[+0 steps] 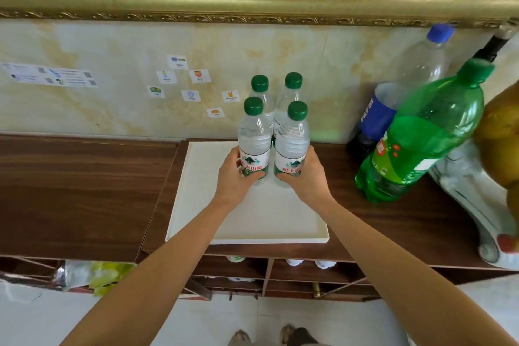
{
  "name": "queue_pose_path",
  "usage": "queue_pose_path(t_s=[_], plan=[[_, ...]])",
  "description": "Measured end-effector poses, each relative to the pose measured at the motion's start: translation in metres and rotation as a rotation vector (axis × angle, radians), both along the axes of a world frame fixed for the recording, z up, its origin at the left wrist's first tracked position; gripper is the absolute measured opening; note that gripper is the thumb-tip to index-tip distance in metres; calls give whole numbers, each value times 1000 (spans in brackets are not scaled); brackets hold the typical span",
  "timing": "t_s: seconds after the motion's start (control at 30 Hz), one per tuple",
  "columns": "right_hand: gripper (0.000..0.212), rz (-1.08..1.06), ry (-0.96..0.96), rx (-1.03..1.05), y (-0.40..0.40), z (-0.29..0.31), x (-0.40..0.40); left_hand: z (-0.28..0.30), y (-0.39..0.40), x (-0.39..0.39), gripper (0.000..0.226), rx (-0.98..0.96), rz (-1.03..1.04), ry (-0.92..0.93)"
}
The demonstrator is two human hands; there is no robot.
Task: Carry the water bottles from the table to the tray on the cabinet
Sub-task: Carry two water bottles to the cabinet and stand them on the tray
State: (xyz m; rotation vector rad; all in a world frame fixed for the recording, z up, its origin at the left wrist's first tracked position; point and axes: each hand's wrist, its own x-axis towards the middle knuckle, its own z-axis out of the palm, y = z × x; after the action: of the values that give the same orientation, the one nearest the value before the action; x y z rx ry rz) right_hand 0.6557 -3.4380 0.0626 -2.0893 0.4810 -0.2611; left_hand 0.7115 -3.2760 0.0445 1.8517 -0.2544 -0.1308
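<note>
On the dark brown wooden cabinet top (84, 191) lies a flat white square tray (266, 222), and four clear plastic water bottles with green caps stand upright in a tight cluster toward its far edge. The left hand (234, 177) grasps the near-left bottle (254, 143) round its label; the right hand (304, 177) grasps the near-right bottle (292, 146) likewise. Behind them stand the two rear bottles (276, 95). Beyond the tray's right edge stand a large green soda bottle (421, 137) and a blue-labelled cola bottle (393, 93)
</note>
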Motion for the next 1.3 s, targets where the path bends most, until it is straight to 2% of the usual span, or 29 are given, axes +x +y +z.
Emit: queue_pose_path(t_s=[0.13,0.43,0.87,1.3], plan=[[70,9,-13,-75,-4,-4,7,-4,-7,4,61,-3,10,-17],[69,14,-26,22,-8,-5,19,-8,-7,6,64,-28,-10,-48],[74,50,-11,20,-9,-3,18,-7,-10,6,63,-23,-39,-68],[72,31,88,88,-5,10,14,1,-4,11,67,42,-119,-53]])
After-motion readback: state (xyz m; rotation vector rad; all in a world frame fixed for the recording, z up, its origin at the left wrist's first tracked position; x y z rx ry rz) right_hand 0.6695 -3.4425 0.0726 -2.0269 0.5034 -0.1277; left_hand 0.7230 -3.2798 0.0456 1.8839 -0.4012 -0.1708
